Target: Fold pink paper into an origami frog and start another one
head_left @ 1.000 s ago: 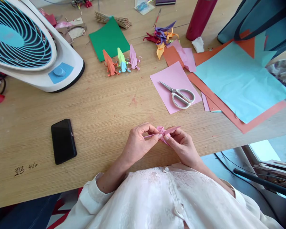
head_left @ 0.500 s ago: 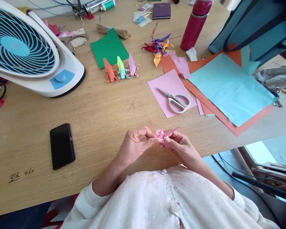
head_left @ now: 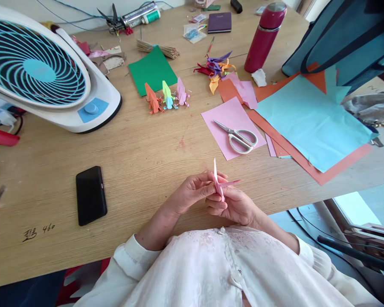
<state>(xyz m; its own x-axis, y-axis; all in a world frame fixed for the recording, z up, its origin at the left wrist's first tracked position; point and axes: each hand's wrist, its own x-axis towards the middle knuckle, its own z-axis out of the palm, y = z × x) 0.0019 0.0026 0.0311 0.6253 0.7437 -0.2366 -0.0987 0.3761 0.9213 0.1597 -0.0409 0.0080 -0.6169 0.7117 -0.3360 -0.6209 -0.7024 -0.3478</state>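
Left hand (head_left: 195, 192) and right hand (head_left: 240, 205) grip a folded pink paper (head_left: 219, 186) between them near the bench's (head_left: 141, 166) near edge, fingers hiding part of its folds. Scissors (head_left: 233, 133) rest on a pink sheet (head_left: 219, 114) farther off, to the right. The view cuts off a fan (head_left: 40, 70) at left and a bag (head_left: 336, 40) at far right; the far, jumbled figures (head_left: 215, 68) overlap too closely to count.

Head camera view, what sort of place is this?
Likely an indoor craft workspace: scissors, coloured paper sheets and folded paper figures are on a wooden table.
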